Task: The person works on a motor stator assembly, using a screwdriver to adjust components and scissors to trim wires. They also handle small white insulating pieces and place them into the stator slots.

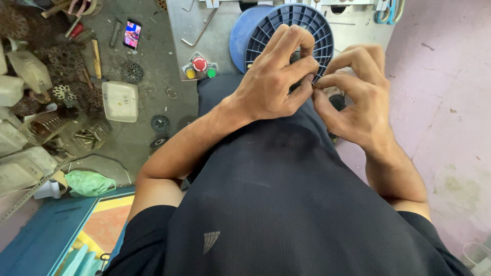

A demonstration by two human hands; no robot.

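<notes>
Both hands meet in front of the person's chest, directly over a blue plastic spool (286, 30) with a ribbed, spoked flange. The left hand (273, 84) is curled, fingers bent inward, thumb and forefinger pinched together on something too small to make out. The right hand (358, 97) mirrors it, fingertips pressed against those of the left at the spool's lower right rim. Whether a wire or thread runs between them cannot be told.

Just left of the spool, on the corner of a grey metal plate (179, 30), sits a small control box (199, 67) with three round buttons: yellow, red, green.

On the grey floor at left: a white rectangular tray (120, 100), a phone (132, 33) with a lit screen, small dark toothed discs (159, 123), and wire coils (43, 127). Pale blocks (28, 69) are stacked along the left edge. A crumpled green bag (89, 183) lies near a blue panel (46, 235) at lower left.

To the right, a pink wall surface (445, 102) runs close beside the right forearm; open floor lies between the tray and the person's left arm
</notes>
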